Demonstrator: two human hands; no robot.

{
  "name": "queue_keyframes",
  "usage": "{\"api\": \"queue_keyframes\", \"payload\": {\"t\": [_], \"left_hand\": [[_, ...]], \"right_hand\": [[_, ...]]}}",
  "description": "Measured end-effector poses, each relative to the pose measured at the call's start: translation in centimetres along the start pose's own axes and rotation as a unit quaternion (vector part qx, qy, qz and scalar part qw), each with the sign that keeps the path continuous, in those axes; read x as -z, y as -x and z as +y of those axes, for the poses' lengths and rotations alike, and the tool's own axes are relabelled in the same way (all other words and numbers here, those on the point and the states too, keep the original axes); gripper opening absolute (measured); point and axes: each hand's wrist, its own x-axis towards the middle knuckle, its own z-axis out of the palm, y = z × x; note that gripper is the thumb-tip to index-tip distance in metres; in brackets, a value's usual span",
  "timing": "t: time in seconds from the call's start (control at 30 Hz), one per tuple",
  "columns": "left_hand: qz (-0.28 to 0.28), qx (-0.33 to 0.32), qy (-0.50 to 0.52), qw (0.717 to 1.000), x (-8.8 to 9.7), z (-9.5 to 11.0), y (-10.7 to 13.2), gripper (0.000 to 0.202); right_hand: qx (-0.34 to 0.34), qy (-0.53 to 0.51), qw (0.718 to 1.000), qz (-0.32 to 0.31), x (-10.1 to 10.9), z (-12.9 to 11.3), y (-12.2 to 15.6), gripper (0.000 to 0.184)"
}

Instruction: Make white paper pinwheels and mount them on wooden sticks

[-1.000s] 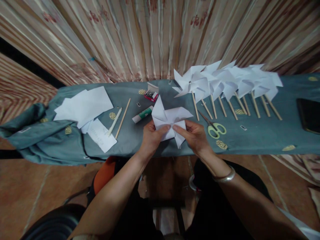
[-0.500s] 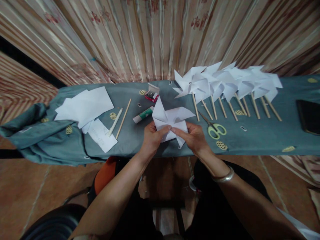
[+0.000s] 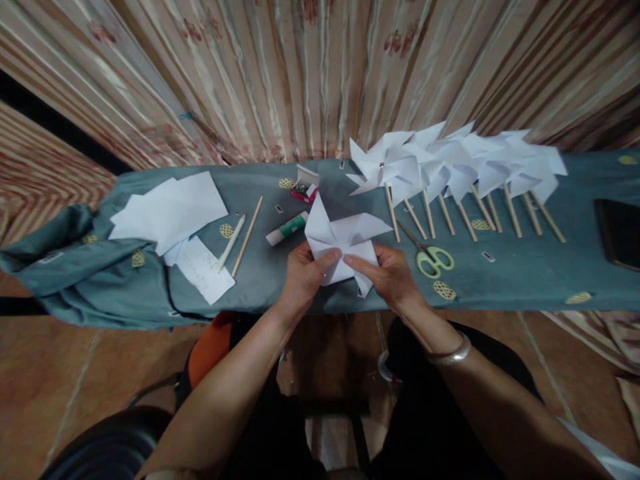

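A white paper pinwheel (image 3: 345, 233) without a stick is held between my two hands, over the near edge of the table. My left hand (image 3: 306, 272) grips its left side, thumb pressed near the centre. On the right side my right hand (image 3: 393, 273) grips it too, its thumb also reaching the centre. The fingers beneath the paper are hidden. A glue stick (image 3: 287, 229) lies just left of the pinwheel, with an open small red box (image 3: 304, 190) behind it. Green-handled scissors (image 3: 434, 260) rest to the right of my right hand.
Several finished pinwheels (image 3: 460, 163) on wooden sticks lie overlapping at the back right. White paper sheets (image 3: 170, 207), a note sheet (image 3: 205, 270), a white pen-like stick (image 3: 231, 243) and a wooden stick (image 3: 247, 237) lie left. A dark phone-like object (image 3: 617, 230) is far right on the cloth-covered table (image 3: 530, 280).
Both hands keep their grip on the paper pinwheel. The thumbs have drawn very slightly apart at its centre; everything else looks the same.
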Motion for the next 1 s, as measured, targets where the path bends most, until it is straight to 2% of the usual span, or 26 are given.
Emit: {"api": "queue_keyframes", "payload": {"t": [0.43, 0.6, 1.0], "left_hand": [[-0.002, 0.011, 0.003, 1.0, 0.1, 0.22, 0.21, 0.032], [0.003, 0.014, -0.006, 1.0, 0.1, 0.16, 0.18, 0.033], [0.016, 0.015, 0.001, 1.0, 0.05, -0.06, 0.04, 0.034]], "right_hand": [[-0.02, 0.009, 1.0, -0.002, 0.11, -0.22, 0.2, 0.039], [-0.011, 0.018, 1.0, -0.01, 0.14, -0.46, 0.27, 0.035], [-0.004, 0.009, 1.0, -0.019, 0.17, -0.29, 0.22, 0.036]]}}
